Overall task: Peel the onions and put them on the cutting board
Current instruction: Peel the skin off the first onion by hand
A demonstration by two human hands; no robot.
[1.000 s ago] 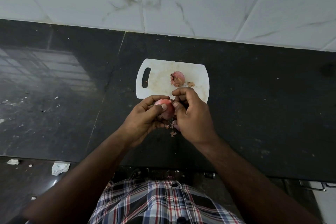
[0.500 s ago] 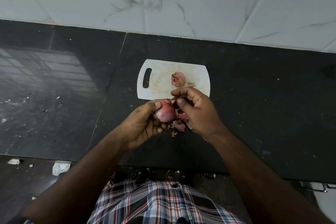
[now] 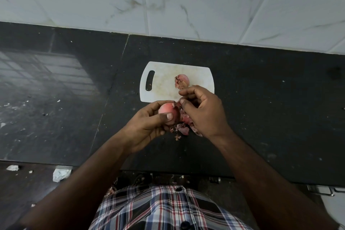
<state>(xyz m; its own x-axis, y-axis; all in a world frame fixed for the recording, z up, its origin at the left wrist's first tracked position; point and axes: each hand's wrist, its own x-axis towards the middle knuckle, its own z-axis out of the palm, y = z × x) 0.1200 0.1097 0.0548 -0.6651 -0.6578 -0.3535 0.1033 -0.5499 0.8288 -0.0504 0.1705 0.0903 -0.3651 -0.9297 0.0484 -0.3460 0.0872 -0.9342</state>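
Observation:
My left hand [image 3: 149, 127] grips a pink-red onion [image 3: 166, 111] just in front of the white cutting board [image 3: 162, 84]. The fingers and thumb of my right hand [image 3: 203, 112] pinch a strip of skin at the onion's top right. Loose onion peels [image 3: 183, 129] lie on the black counter under my hands. A second onion [image 3: 182, 81], with ragged skin on its left side, rests on the board's right half.
The black stone counter [image 3: 270, 99] runs wide to both sides, with small crumbs at the left. A white marble-tiled wall [image 3: 186, 2] rises behind it. Crumpled paper scraps [image 3: 60, 173] lie on the floor below the counter's front edge.
My right hand has pulled up and to the right, drawing skin off the onion. My left hand has turned the onion, and more peels lie beneath.

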